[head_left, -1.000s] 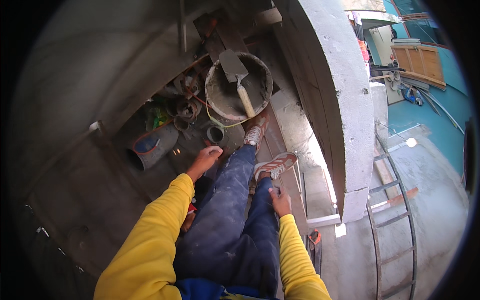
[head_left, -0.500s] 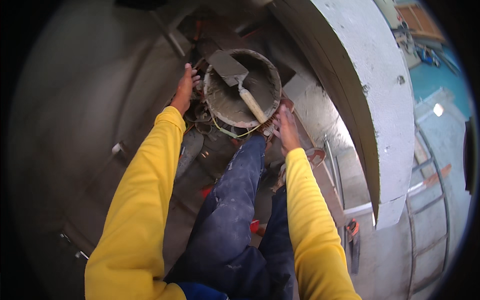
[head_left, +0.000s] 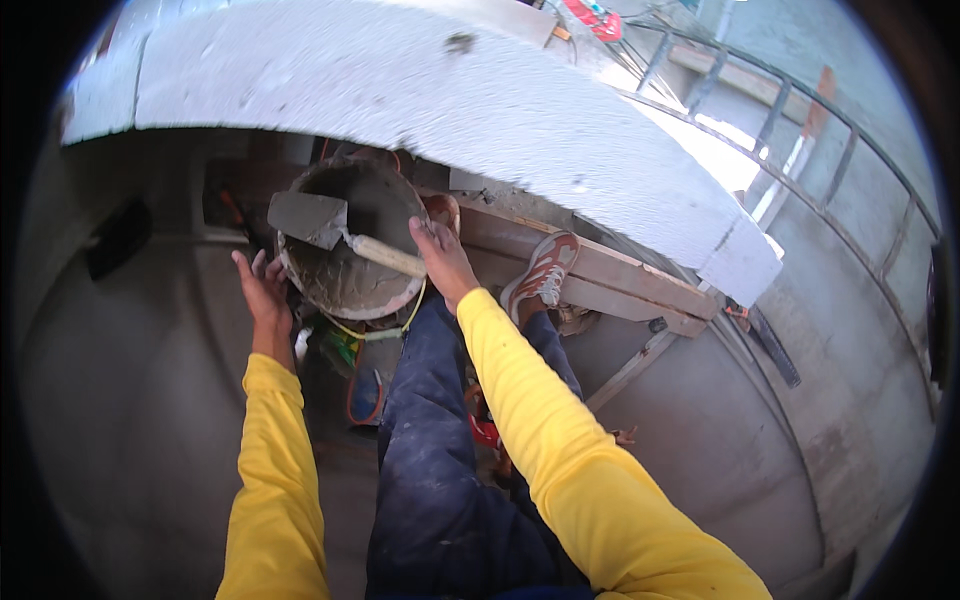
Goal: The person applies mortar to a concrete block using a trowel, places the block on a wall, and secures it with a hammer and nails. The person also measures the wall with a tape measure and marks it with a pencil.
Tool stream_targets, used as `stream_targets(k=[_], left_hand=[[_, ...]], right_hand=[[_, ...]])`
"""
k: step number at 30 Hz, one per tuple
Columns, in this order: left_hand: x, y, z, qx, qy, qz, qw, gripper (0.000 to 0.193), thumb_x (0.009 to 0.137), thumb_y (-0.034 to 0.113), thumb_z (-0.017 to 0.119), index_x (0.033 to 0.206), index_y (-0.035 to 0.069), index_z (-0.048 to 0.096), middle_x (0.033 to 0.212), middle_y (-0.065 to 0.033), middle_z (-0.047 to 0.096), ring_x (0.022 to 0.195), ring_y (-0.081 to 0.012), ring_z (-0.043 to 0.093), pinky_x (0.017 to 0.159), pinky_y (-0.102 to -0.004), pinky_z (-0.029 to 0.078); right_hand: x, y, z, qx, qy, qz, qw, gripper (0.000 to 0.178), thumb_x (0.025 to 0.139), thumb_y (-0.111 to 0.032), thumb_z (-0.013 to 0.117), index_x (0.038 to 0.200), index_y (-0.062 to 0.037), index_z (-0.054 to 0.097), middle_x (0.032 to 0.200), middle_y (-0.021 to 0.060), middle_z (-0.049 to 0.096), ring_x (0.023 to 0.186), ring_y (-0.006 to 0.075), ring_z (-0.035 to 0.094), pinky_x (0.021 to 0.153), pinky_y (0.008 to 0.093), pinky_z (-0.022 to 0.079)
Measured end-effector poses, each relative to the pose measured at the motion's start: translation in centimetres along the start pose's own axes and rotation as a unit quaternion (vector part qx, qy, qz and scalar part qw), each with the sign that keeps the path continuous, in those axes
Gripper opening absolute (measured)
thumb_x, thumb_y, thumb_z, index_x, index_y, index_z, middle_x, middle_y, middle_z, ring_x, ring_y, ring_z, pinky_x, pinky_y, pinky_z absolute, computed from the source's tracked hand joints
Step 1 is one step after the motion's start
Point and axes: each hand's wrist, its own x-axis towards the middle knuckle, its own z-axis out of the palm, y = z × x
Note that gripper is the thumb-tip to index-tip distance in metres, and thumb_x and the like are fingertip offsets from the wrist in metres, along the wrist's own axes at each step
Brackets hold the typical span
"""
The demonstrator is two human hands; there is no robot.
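Note:
A round bucket (head_left: 398, 302) with wet grey mortar (head_left: 345, 278) in it stands in front of me, its yellow cord handle (head_left: 372, 335) hanging on the near side. Across its mouth lies a trowel (head_left: 308, 218), blade to the left and wooden handle to the right. My left hand (head_left: 264, 295) is open beside the bucket's left side, fingers spread. At the right rim, by the end of the trowel's handle, my right hand (head_left: 447, 262) has its fingers stretched out. Whether either hand touches the bucket, I cannot tell.
A thick pale slab edge (head_left: 420, 90) spans the far side, above the bucket. Wooden planks (head_left: 610, 280) run to the right, near my shoe (head_left: 542, 272). A handsaw (head_left: 772, 345) lies farther right, and a metal ladder-like frame (head_left: 780, 110) is at upper right.
My view has turned, so the slab now crosses the top instead of the right side. Bucket, trowel and both hands appear farther left. The right hand is closer to the rim.

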Motion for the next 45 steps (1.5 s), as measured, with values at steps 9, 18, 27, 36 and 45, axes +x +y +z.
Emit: stream_targets(k=[9, 18, 27, 36, 45], left_hand=[[-10.1, 6.5, 9.8, 0.078, -0.138, 0.034, 0.987, 0.098, 0.105, 0.076, 0.039, 0.157, -0.007, 0.035, 0.105, -0.0091, 0.069, 0.109, -0.0216, 0.060, 0.111, -0.0347, 0.037], [-15.9, 2.5, 19.4, 0.264, -0.263, 0.021, 0.928, 0.101, 0.103, 0.080, 0.037, 0.157, -0.005, 0.041, 0.109, -0.0057, 0.070, 0.106, -0.0184, 0.060, 0.101, -0.0345, 0.036], [-23.4, -11.9, 31.3, 0.365, -0.355, -0.068, 0.858, 0.108, 0.101, 0.083, 0.034, 0.162, -0.005, 0.032, 0.131, -0.0143, 0.065, 0.118, -0.0238, 0.058, 0.109, -0.0355, 0.036], [-21.8, -25.6, 36.6, 0.368, -0.362, -0.111, 0.849, 0.111, 0.100, 0.085, 0.033, 0.165, -0.004, 0.025, 0.134, -0.0140, 0.064, 0.121, -0.0208, 0.058, 0.107, -0.0376, 0.042], [-22.3, -22.4, 39.2, 0.509, -0.423, -0.142, 0.736, 0.104, 0.102, 0.084, 0.023, 0.170, 0.006, 0.015, 0.167, -0.0200, 0.042, 0.152, -0.0354, 0.041, 0.126, -0.0480, 0.024]], right_hand=[[-10.4, -1.2, -7.5, 0.192, 0.112, -0.003, 0.975, 0.068, 0.107, -0.059, 0.053, 0.125, 0.0060, 0.064, 0.121, 0.0142, 0.066, 0.117, 0.0258, 0.059, 0.107, 0.0366, 0.042], [-15.5, 5.8, -15.5, 0.360, 0.224, 0.027, 0.905, 0.078, 0.111, -0.062, 0.042, 0.141, 0.0074, 0.060, 0.139, 0.0145, 0.065, 0.131, 0.0220, 0.056, 0.115, 0.0350, 0.038], [-19.0, 16.1, -30.0, 0.393, 0.350, 0.069, 0.848, 0.087, 0.107, -0.071, 0.044, 0.145, 0.0070, 0.058, 0.140, 0.0123, 0.063, 0.128, 0.0199, 0.055, 0.112, 0.0325, 0.039], [-14.8, 28.9, -39.0, 0.378, 0.383, 0.083, 0.838, 0.095, 0.104, -0.075, 0.043, 0.148, 0.0077, 0.054, 0.146, 0.0192, 0.062, 0.133, 0.0277, 0.059, 0.115, 0.0383, 0.041], [-16.9, 30.2, -40.3, 0.185, 0.497, 0.063, 0.845, 0.065, 0.109, -0.053, 0.051, 0.142, 0.0021, 0.060, 0.143, 0.0183, 0.061, 0.135, 0.0288, 0.056, 0.114, 0.0399, 0.040]])
